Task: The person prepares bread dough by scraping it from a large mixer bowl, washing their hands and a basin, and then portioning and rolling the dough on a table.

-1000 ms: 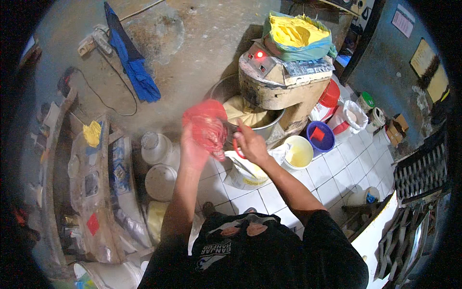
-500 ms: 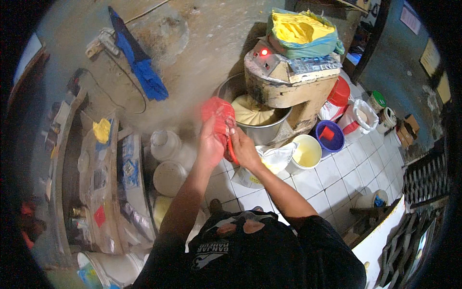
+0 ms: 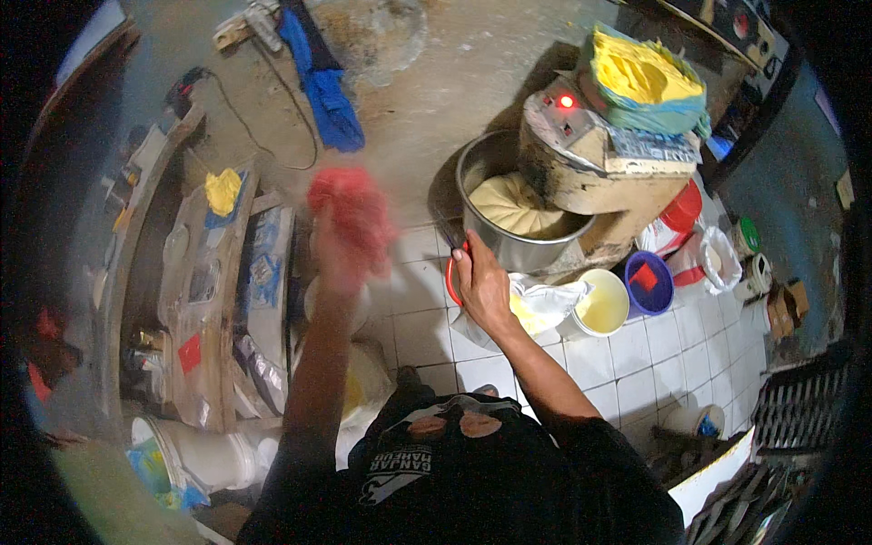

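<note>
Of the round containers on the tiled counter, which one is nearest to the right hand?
The big metal bowl with pale dough: the right hand touches its lower rim. The cream bowl and blue bowl sit farther right.

head cam | looks steeply down | close over tiled counter (image 3: 636,359)
</note>
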`<action>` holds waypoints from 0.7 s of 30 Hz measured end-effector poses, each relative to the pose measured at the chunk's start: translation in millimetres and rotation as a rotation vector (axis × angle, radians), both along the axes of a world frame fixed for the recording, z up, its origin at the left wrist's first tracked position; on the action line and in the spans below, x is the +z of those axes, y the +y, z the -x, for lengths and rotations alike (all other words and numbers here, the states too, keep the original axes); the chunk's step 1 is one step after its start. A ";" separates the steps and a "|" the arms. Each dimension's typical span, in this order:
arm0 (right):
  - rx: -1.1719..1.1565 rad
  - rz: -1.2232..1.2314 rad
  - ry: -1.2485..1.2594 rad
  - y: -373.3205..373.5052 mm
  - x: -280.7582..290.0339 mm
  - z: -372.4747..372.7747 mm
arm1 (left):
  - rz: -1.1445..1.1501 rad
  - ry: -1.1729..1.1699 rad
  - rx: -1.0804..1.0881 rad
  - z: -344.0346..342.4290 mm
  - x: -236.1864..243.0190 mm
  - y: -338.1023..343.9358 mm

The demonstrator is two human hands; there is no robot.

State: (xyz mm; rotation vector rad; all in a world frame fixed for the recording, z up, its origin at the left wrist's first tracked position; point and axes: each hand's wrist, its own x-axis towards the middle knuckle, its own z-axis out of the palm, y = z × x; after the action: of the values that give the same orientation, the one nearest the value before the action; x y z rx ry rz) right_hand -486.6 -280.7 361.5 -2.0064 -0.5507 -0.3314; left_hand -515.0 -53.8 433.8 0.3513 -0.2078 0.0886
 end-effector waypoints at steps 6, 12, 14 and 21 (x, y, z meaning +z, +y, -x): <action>0.149 0.314 -0.228 109.4 3.5 4.7 | -0.388 0.309 0.594 3.7 -39.1 3.3; 0.459 0.572 -0.253 184.3 10.5 50.8 | -0.749 0.504 1.472 63.5 -70.9 195.9; 0.531 0.455 -0.223 191.4 -29.6 45.6 | -0.847 0.479 1.538 114.3 -37.1 271.7; 0.543 0.442 0.107 197.8 -138.0 13.0 | -1.829 0.756 2.740 385.7 150.3 493.5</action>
State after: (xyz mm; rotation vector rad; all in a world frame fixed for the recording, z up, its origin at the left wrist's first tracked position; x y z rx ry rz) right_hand -499.5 -82.9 223.5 -2.1674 -1.1406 0.2506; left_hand -900.8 439.7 584.1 -1.6509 -0.9563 -1.9004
